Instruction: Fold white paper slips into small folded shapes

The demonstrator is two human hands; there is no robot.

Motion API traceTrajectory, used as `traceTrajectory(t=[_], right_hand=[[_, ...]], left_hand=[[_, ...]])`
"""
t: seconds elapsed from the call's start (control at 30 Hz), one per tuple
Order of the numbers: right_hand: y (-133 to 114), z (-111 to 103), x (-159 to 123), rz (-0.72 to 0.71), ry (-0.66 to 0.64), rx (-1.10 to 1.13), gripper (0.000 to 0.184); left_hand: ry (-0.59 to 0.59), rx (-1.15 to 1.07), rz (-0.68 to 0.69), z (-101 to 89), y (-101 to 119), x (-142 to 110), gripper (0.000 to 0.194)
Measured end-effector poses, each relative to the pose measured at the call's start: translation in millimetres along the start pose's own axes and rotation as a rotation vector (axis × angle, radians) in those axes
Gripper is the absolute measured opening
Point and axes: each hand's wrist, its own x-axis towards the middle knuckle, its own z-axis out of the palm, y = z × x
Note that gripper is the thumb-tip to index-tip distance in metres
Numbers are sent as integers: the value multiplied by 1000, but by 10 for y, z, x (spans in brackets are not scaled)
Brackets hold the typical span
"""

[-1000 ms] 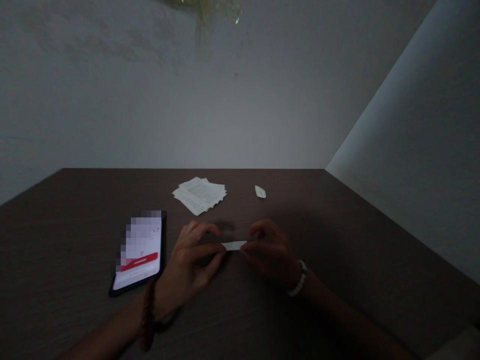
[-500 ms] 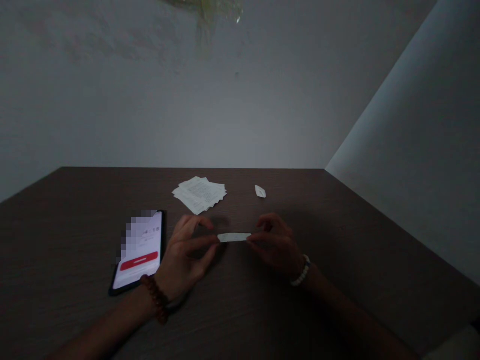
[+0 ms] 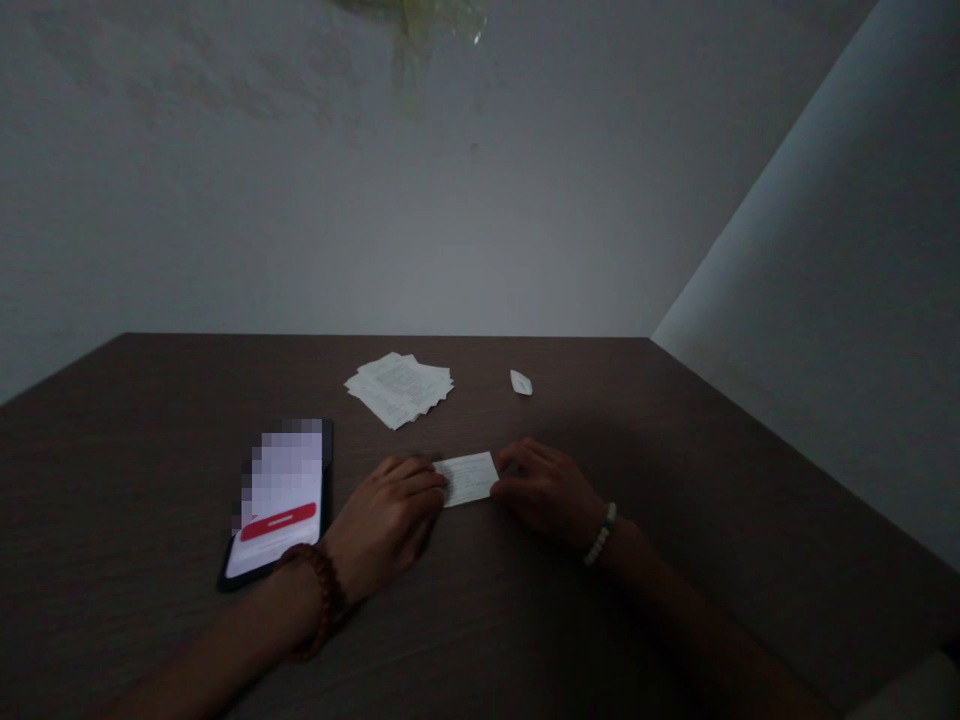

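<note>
A small sheet of paper with faint lines of print lies between my hands on the dark wooden table, its printed face up. My left hand, with a brown bead bracelet at the wrist, has its fingers curled over the paper's left edge; the thumb is mostly hidden. At the right edge, my right hand pinches the paper between thumb and bent fingers. It wears a pale bead bracelet.
A phone with a lit screen and a red bar lies left of my left hand. Beyond the hands sits a fanned pile of printed papers. A small folded piece of paper lies to its right. A grey wall rises behind the table.
The paper has gone from a narrow strip to a wider sheet showing its print. My left hand has turned palm down with its fingers drawn together; my right hand stays at the right edge.
</note>
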Motion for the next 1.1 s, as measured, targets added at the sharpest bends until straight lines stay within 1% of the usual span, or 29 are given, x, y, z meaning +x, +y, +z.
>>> traceTrajectory(t=[0.1, 0.23, 0.33, 0.47, 0.63, 0.77, 0.9, 1.03, 1.1], right_hand=[[29, 9, -12, 7, -48, 42, 16], [43, -6, -29, 23, -118, 110, 20], [8, -34, -28, 47, -133, 135, 18], [-53, -61, -11, 39, -139, 125, 12], [-77, -77, 1, 43, -161, 118, 12], [-73, -71, -3, 56, -148, 98, 10], [-84, -54, -8, 50, -119, 68, 10], [-169, -45, -4, 6, -95, 75, 20], [-225, -38, 3, -27, -134, 99, 27]], left_hand=[[-11, -20, -7, 9, -9, 0, 23], [-16, -53, -56, 24, -19, -21, 22], [-2, -114, -101, 48, -40, -34, 21], [28, -184, -144, 99, -82, -41, 22], [47, -101, -223, 161, -123, -66, 14], [37, -54, -253, 172, -120, -87, 21], [14, -38, -255, 149, -97, -84, 18], [17, -19, -248, 126, -75, -74, 19], [20, -10, -250, 122, -66, -73, 18]])
